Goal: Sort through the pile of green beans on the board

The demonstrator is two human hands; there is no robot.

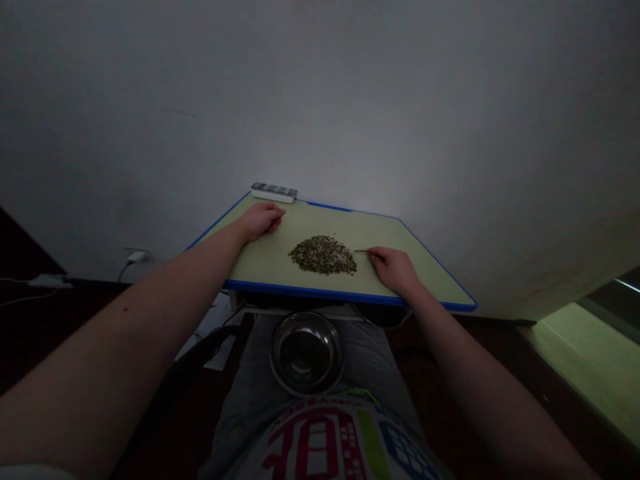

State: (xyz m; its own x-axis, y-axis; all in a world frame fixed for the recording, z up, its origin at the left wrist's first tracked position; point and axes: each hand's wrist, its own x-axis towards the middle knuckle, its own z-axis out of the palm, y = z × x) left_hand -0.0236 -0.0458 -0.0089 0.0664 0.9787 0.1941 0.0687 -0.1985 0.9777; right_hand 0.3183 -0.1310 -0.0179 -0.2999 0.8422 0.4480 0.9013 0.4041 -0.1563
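Observation:
On the pale yellow tabletop (330, 217) lies a heap of small brownish-green, seed-like grains (324, 255), with a few strays at its edges. My right hand (393, 267) rests at the heap's right side. Its fingers pinch a thin, dark, rod-like tool (361, 251), whose tip points left, close to the grains; its exact kind is too small to tell. To the upper left of the heap, my left hand (261, 221) rests on the table, fingers curled closed. The inside of that hand is hidden. In my lap sits a round metal bowl (333, 363), its inside dark.
A white oblong box (274, 193) with a striped dark top stands at the table's far left corner. Blue edging (310, 290) runs round the tabletop. Behind it rises a grey wall (340, 100). A plugged-in white adapter (137, 257) and cords are at left.

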